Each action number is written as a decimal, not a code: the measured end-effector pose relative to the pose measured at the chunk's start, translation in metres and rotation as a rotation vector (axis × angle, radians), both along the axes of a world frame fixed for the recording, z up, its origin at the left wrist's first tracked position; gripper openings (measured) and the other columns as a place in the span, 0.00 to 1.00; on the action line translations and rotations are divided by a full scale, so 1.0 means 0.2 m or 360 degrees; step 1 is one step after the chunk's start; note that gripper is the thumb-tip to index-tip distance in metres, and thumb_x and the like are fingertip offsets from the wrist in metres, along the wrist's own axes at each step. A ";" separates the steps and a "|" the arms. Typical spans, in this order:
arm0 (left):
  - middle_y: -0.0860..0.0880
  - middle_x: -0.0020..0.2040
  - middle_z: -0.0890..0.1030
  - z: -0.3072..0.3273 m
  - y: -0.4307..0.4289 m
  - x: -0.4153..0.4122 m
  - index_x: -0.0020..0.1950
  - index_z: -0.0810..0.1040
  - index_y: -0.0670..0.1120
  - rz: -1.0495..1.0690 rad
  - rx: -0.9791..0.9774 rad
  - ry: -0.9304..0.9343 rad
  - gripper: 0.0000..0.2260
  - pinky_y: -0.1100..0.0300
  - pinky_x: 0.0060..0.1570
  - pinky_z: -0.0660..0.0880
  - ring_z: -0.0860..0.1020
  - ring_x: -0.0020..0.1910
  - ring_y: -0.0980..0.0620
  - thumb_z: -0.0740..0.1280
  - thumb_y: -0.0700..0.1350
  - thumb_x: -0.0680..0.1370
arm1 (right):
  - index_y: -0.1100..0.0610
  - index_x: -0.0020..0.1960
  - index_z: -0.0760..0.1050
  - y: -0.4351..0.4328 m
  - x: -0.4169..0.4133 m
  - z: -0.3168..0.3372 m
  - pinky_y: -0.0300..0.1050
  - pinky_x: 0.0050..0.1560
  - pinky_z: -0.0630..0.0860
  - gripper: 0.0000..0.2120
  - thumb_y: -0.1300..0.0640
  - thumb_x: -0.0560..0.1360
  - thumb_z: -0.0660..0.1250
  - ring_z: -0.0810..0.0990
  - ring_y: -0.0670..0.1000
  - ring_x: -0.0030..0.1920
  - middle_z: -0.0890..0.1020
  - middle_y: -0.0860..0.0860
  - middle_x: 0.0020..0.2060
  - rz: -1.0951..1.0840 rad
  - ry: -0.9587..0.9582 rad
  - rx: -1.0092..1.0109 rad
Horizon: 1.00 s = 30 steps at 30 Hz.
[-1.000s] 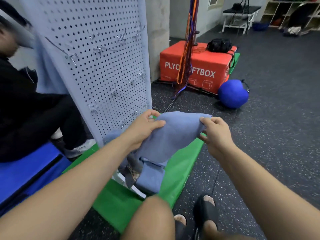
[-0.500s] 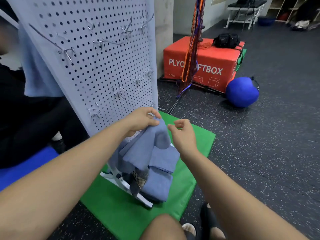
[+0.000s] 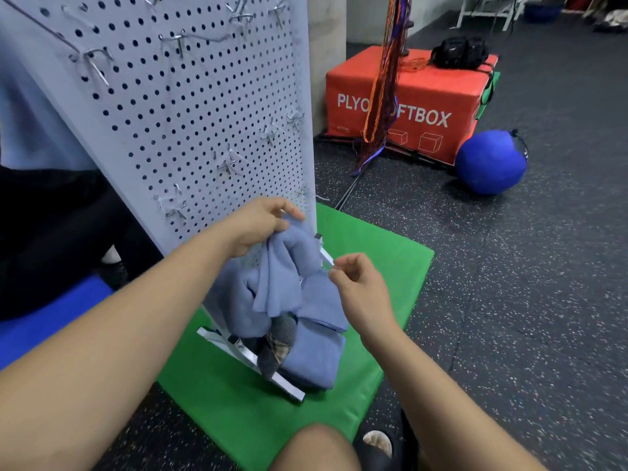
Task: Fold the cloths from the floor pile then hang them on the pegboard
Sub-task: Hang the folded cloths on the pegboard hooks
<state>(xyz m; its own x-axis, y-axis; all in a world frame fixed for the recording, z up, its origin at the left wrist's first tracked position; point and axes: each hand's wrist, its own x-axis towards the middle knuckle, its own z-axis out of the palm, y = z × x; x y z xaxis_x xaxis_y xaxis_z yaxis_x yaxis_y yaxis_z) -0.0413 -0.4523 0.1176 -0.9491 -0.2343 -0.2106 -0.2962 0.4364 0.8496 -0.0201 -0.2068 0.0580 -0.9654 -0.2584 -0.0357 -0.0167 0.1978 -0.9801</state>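
Now L grip (image 3: 261, 226) pinches cloth (image 3: 282, 277) by pegboard (image 3: 190, 113); R grip (image 3: 356, 283) curled.

The pegboard (image 3: 190, 124) stands at the left on the mat (image 3: 373, 266), with the cloth pile (image 3: 312, 351) at its near foot. Far right on the floor (image 3: 509, 300) sits the box (image 3: 407, 96), the ball (image 3: 489, 161) beside it.

A dark speckled rubber floor (image 3: 509, 300) fills the room. On it sits a red box (image 3: 424, 107) with a black bag (image 3: 458, 52) on top. Coloured cords (image 3: 387, 79) hang before the box, a blue ball (image 3: 489, 161) lies right of it and a concrete pillar (image 3: 326, 62) rises to its left. A green mat (image 3: 373, 260) lies nearer the camera.
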 end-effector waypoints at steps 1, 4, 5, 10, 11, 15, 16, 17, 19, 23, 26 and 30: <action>0.43 0.50 0.81 -0.02 -0.01 0.00 0.52 0.86 0.49 0.0012 0.0061 -0.0015 0.18 0.55 0.48 0.70 0.72 0.48 0.47 0.63 0.28 0.81 | 0.53 0.56 0.78 -0.01 -0.01 -0.03 0.39 0.52 0.74 0.07 0.59 0.79 0.72 0.80 0.43 0.50 0.83 0.45 0.51 0.0063 0.0080 0.0093; 0.44 0.53 0.85 -0.05 -0.01 0.01 0.52 0.86 0.48 0.0022 -0.0156 -0.0043 0.18 0.62 0.49 0.73 0.78 0.48 0.52 0.64 0.28 0.80 | 0.53 0.61 0.77 -0.08 -0.04 -0.10 0.45 0.59 0.75 0.11 0.53 0.80 0.72 0.79 0.47 0.57 0.81 0.47 0.58 0.0160 0.0346 0.0338; 0.47 0.53 0.85 -0.06 -0.02 0.02 0.53 0.86 0.47 0.0031 -0.0282 -0.0054 0.17 0.64 0.49 0.74 0.79 0.48 0.53 0.64 0.28 0.80 | 0.54 0.62 0.78 -0.10 -0.05 -0.12 0.47 0.62 0.75 0.12 0.53 0.81 0.72 0.79 0.49 0.59 0.81 0.48 0.59 0.0175 0.0382 0.0355; 0.53 0.55 0.86 -0.14 -0.08 0.04 0.51 0.83 0.56 0.0044 -0.0743 -0.0043 0.16 0.53 0.65 0.77 0.83 0.56 0.49 0.68 0.33 0.80 | 0.54 0.66 0.76 -0.23 -0.06 -0.15 0.47 0.63 0.75 0.14 0.51 0.83 0.70 0.78 0.49 0.61 0.80 0.48 0.62 0.0322 0.0507 0.0382; 0.52 0.55 0.86 -0.14 -0.09 0.05 0.52 0.83 0.56 0.0042 -0.0804 -0.0013 0.16 0.54 0.65 0.76 0.83 0.56 0.49 0.69 0.33 0.80 | 0.53 0.65 0.76 -0.25 -0.05 -0.17 0.49 0.64 0.75 0.14 0.50 0.82 0.71 0.79 0.49 0.61 0.79 0.47 0.61 0.0325 0.0522 0.0381; 0.52 0.53 0.87 -0.13 -0.09 0.08 0.56 0.87 0.47 0.0050 -0.0764 0.0172 0.14 0.56 0.63 0.77 0.83 0.54 0.51 0.67 0.31 0.80 | 0.49 0.63 0.74 -0.34 -0.04 -0.20 0.55 0.55 0.81 0.16 0.44 0.80 0.72 0.83 0.49 0.51 0.81 0.46 0.55 0.0307 0.0440 0.0385; 0.53 0.54 0.87 -0.11 -0.09 0.10 0.57 0.87 0.47 0.0085 -0.0690 0.0196 0.15 0.58 0.62 0.77 0.83 0.55 0.52 0.66 0.31 0.80 | 0.48 0.63 0.74 -0.35 -0.04 -0.20 0.54 0.53 0.81 0.18 0.42 0.79 0.72 0.83 0.49 0.48 0.82 0.45 0.52 0.0303 0.0407 0.0382; 0.54 0.55 0.87 -0.11 -0.10 0.10 0.58 0.87 0.48 0.0136 -0.0644 0.0203 0.15 0.60 0.62 0.77 0.83 0.55 0.54 0.65 0.32 0.81 | 0.48 0.64 0.73 -0.36 -0.03 -0.19 0.54 0.52 0.81 0.20 0.41 0.78 0.73 0.83 0.50 0.48 0.82 0.45 0.49 0.0298 0.0384 0.0384; 0.54 0.56 0.87 -0.11 -0.13 0.12 0.58 0.87 0.51 0.0177 -0.0706 0.0186 0.14 0.58 0.61 0.77 0.83 0.54 0.53 0.67 0.35 0.82 | 0.49 0.65 0.72 -0.39 -0.02 -0.20 0.53 0.51 0.81 0.22 0.41 0.77 0.74 0.83 0.50 0.47 0.82 0.45 0.46 0.0293 0.0382 0.0395; 0.50 0.56 0.81 -0.16 -0.14 0.12 0.57 0.85 0.54 -0.0036 -0.1140 -0.0025 0.09 0.54 0.58 0.76 0.81 0.53 0.46 0.72 0.41 0.80 | 0.49 0.61 0.72 -0.43 -0.01 -0.22 0.55 0.50 0.81 0.20 0.43 0.76 0.75 0.83 0.50 0.46 0.82 0.45 0.45 0.0308 0.0344 0.0389; 0.52 0.53 0.73 -0.14 -0.12 0.14 0.56 0.85 0.55 -0.0021 -0.1135 0.0127 0.08 0.54 0.54 0.74 0.78 0.48 0.50 0.73 0.45 0.79 | 0.48 0.56 0.72 -0.44 -0.01 -0.25 0.56 0.51 0.80 0.18 0.40 0.75 0.75 0.81 0.52 0.47 0.81 0.46 0.47 0.0327 0.0347 0.0405; 0.53 0.51 0.75 -0.11 -0.11 0.17 0.57 0.84 0.57 -0.0223 -0.1203 0.0092 0.13 0.56 0.50 0.73 0.78 0.48 0.52 0.79 0.52 0.73 | 0.47 0.53 0.74 -0.43 -0.02 -0.28 0.57 0.61 0.74 0.14 0.39 0.77 0.71 0.78 0.53 0.58 0.80 0.46 0.53 0.0376 0.0498 0.0667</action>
<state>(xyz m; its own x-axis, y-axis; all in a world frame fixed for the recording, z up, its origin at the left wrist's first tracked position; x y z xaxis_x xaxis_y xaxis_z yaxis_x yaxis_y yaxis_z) -0.0072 -0.4740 0.0958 -0.9851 -0.1715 0.0097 -0.1596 0.9346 0.3180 -0.0238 -0.2935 0.0012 -0.8643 -0.4937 0.0966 -0.3843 0.5241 -0.7600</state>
